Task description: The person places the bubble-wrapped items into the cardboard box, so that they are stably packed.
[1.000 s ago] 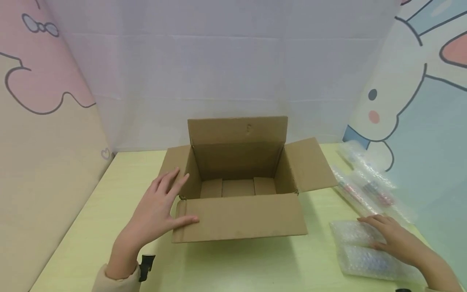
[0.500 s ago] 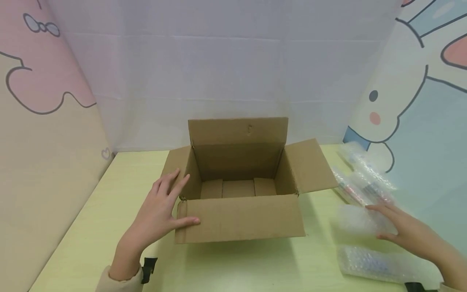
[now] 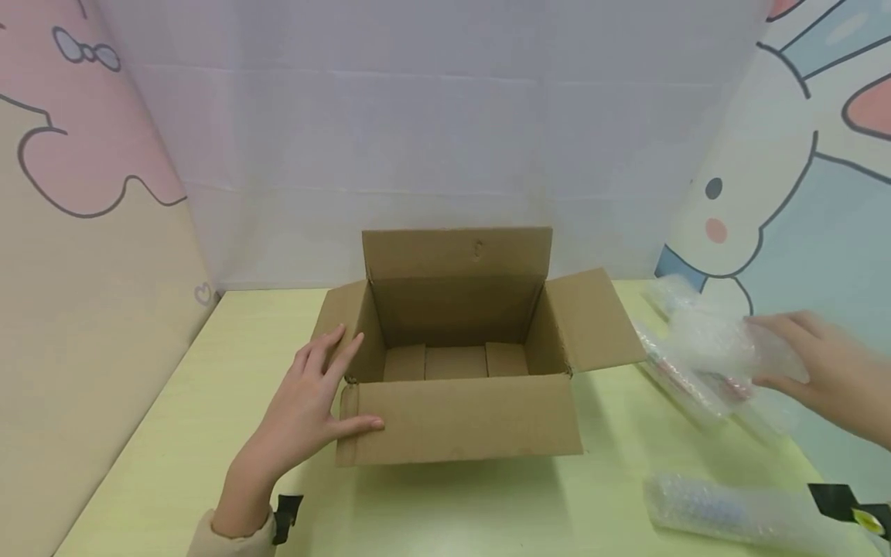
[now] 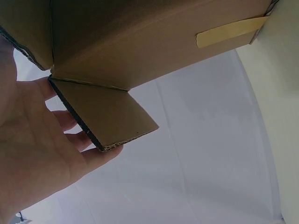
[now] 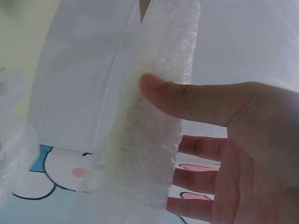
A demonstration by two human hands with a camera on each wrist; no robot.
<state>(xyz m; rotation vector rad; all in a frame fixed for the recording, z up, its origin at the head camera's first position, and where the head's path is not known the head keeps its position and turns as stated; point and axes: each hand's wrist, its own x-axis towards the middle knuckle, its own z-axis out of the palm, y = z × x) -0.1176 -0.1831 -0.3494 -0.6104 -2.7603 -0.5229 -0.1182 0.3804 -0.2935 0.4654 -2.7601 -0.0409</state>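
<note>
Right hand (image 3: 833,362) pinches bubble-wrapped package (image 3: 713,340), thumb on one face, fingers behind, package held over other wrapped packages (image 3: 685,383) at right of table (image 3: 612,480), left hand (image 3: 295,406) at left front corner of cardboard box (image 3: 466,418), its fingers extended, spread, touching flaps

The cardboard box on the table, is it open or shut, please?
The cardboard box is open: its front flap and right flap spread outward, its back flap stands up, and its inner bottom shows.
</note>
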